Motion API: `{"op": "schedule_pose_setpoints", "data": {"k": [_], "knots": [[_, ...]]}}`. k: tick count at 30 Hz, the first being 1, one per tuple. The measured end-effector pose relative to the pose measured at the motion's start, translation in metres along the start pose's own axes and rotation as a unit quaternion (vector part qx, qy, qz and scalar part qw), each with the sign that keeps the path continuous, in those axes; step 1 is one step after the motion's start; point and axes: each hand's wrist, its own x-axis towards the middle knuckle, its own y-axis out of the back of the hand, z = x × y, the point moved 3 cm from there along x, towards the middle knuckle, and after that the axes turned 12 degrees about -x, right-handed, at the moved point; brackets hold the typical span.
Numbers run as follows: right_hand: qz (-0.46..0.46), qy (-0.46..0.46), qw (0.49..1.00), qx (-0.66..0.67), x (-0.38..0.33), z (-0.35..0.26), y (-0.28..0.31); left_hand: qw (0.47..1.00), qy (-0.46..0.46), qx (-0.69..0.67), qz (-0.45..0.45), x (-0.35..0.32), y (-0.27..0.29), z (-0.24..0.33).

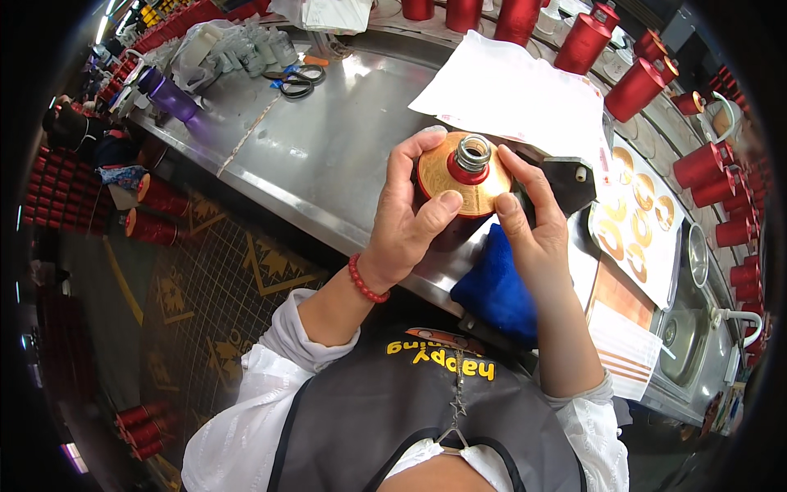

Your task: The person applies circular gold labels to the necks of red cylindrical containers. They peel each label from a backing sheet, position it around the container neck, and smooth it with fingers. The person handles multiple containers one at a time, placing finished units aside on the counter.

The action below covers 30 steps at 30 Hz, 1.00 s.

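Head view: my left fingers [403,164] and right fingers [531,179] are hugging a round red bottle [468,175], gold paper ring [481,198] on; more rings [650,202] are waiting rightward.

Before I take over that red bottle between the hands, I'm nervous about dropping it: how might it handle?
The red bottle is probably stiff and breakable, as its clear neck looks like glass. Its circular shoulder suggests it could roll if laid down. Uncapped, it might spill any contents if tipped.
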Motion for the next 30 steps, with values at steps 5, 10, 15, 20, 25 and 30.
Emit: {"op": "schedule_pose_setpoints", "data": {"k": [5,10,15,20,25,30], "knots": [[-0.002,-0.003,1.0,-0.012,-0.001,0.0,0.0,0.999,-0.019,0.03,0.0,0.0,0.001,-0.001],[-0.003,0.005,1.0,-0.018,0.0,-0.001,0.002,0.998,-0.027,0.063,0.003,-0.002,0.0,-0.001],[-0.007,-0.012,1.0,0.006,-0.002,0.001,0.003,0.839,-0.306,0.449,-0.02,-0.025,0.01,0.002],[-0.024,0.002,1.0,-0.017,-0.003,0.001,0.006,0.752,-0.367,0.541,-0.082,-0.031,-0.01,0.003],[0.019,-0.03,0.999,0.004,-0.002,0.001,0.039,0.847,-0.287,0.432,-0.114,-0.02,0.0,0.026],[-0.058,0.29,0.915,-0.275,0.036,-0.058,0.038,0.937,-0.134,0.306,-0.099,0.002,0.016,-0.001]]}}
